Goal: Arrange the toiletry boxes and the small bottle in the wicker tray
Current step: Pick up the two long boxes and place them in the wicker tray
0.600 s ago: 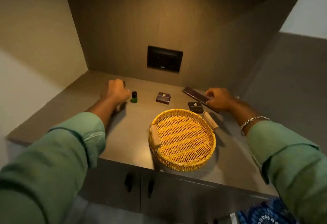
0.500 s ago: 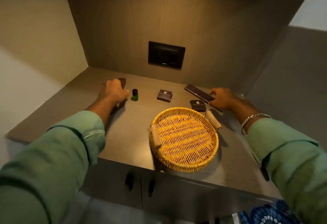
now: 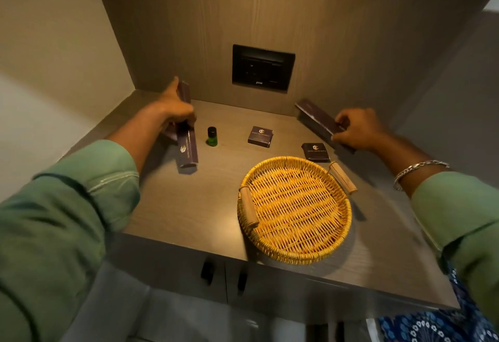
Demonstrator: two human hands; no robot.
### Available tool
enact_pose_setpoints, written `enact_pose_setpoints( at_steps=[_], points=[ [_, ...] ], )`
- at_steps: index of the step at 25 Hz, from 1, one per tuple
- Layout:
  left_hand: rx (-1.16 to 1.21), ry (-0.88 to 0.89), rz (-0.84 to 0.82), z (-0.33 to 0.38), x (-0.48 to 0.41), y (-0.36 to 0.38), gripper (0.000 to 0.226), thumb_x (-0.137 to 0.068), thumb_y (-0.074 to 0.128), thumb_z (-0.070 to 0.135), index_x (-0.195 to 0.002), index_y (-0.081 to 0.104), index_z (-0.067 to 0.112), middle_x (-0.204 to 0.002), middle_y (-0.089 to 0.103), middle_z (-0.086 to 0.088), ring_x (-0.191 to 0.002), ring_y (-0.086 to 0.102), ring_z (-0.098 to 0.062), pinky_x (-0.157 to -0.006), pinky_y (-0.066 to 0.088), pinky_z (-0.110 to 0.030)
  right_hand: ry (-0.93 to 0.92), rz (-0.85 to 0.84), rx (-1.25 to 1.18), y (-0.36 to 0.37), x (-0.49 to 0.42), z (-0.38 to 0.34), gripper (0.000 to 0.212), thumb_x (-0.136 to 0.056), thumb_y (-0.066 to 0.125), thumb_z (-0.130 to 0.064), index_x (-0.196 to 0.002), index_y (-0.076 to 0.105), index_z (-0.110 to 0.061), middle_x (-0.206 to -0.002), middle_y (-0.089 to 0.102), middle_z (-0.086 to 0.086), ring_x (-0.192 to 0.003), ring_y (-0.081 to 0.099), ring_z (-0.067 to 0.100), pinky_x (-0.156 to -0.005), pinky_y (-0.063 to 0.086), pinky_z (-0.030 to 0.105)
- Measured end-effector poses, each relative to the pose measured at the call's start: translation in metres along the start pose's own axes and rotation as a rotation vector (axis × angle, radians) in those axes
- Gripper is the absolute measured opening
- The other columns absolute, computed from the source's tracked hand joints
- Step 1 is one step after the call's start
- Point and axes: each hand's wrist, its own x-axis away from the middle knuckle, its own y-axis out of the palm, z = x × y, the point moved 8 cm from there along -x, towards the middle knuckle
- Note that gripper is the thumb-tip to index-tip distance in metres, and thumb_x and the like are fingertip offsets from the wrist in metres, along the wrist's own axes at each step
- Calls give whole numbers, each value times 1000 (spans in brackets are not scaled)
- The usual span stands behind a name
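Now both long boxes are lifted: my left hand (image 3: pixel 172 108) holds one (image 3: pixel 186 139), my right hand (image 3: pixel 359 131) the other (image 3: pixel 316 117); the wicker tray (image 3: pixel 294 254) stays empty.

Behind the empty round wicker tray (image 3: pixel 294 247) lie two small flat dark boxes (image 3: pixel 260 135) (image 3: pixel 315 151) and an upright green bottle (image 3: pixel 212 137); two long dark boxes (image 3: pixel 186 147) (image 3: pixel 318 119) are lifted at either side.
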Motion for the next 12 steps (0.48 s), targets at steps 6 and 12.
enact_pose_setpoints(
  at_steps=[6,12],
  points=[
    [197,277,43,88,71,-8,90,-62,84,4,-126,29,36,-121,44,-12,-90,62,-36,-35,54,-38,-175,172,-113,-53,61,-70,52,-65,83,-30,-110,60,-17,-102,67,9,-88,64,22,-73,58,39],
    [-35,336,-100,80,134,91,95,-62,86,15,-131,21,31,-101,48,-3,-85,61,-25,-63,62,-43,-73,-12,-48,-7,111,-86,67,-64,84,-35,-122,52,-22,-107,62,5,-87,61,18,-65,53,29]
  ],
)
